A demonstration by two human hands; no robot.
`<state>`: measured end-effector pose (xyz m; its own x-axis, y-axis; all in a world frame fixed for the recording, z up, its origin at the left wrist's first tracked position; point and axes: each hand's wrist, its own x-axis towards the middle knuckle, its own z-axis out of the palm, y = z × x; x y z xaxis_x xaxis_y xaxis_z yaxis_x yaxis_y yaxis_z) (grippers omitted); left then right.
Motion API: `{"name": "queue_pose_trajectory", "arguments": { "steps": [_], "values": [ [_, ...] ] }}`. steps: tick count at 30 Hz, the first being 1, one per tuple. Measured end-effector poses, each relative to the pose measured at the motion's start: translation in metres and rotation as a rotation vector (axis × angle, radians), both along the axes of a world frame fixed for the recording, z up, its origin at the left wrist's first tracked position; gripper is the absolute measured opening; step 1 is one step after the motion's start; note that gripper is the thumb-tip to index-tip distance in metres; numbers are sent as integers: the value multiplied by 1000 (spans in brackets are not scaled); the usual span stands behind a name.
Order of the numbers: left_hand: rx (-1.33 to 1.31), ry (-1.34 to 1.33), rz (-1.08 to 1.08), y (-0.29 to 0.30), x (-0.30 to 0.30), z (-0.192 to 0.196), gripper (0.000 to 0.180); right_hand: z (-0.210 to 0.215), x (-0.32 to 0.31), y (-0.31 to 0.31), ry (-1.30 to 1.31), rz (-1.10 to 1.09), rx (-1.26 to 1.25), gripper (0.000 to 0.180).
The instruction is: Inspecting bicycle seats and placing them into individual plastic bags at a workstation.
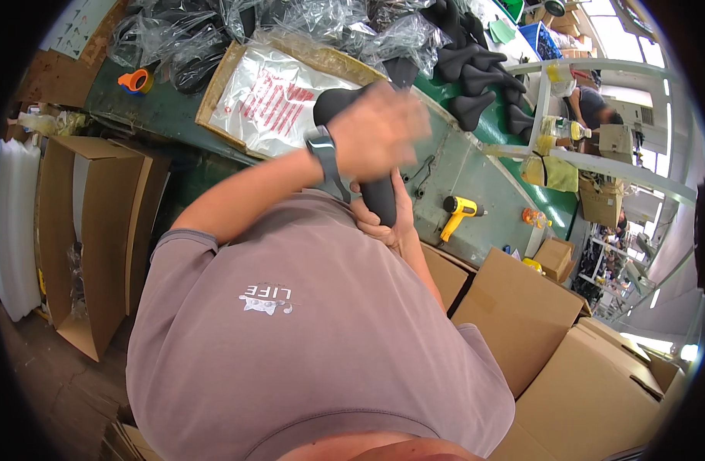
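A black bicycle saddle (380, 201) is held up in front of my chest, at the bench's near edge. My right hand (386, 223) is wrapped round its narrow nose, thumb on one side and fingers on the other. My left hand (379, 132), with a dark watch on the wrist, passes over the middle of the saddle. Motion smears its fingers, and it covers much of the saddle, so I cannot tell whether it touches. The wide rear end shows beyond the left wrist. Behind the saddle lies a shallow tray (206, 107) holding silvery plastic bags with red print.
A yellow heat gun (461, 213) lies on the green bench to the right. Several black saddles (475, 77) stand at the back right, and plastic-wrapped ones (183, 46) at the back left. An orange tape dispenser (136, 81) sits far left. Cardboard boxes (521, 315) flank me. Another person (587, 104) works far right.
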<state>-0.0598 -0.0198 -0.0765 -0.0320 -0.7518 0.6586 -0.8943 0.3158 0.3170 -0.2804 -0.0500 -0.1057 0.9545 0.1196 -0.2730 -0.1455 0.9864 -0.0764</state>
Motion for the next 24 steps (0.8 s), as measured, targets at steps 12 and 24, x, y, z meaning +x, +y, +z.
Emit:
{"name": "queue_pose_trajectory", "arguments": {
  "steps": [12,24],
  "values": [
    [900,380,379,5,30,-312,34,-21,-59,-2,484,-504,-1456,62],
    [836,668,591,30,23,-325,28,-109,-63,3,835,-232,-1133,44]
  ]
}}
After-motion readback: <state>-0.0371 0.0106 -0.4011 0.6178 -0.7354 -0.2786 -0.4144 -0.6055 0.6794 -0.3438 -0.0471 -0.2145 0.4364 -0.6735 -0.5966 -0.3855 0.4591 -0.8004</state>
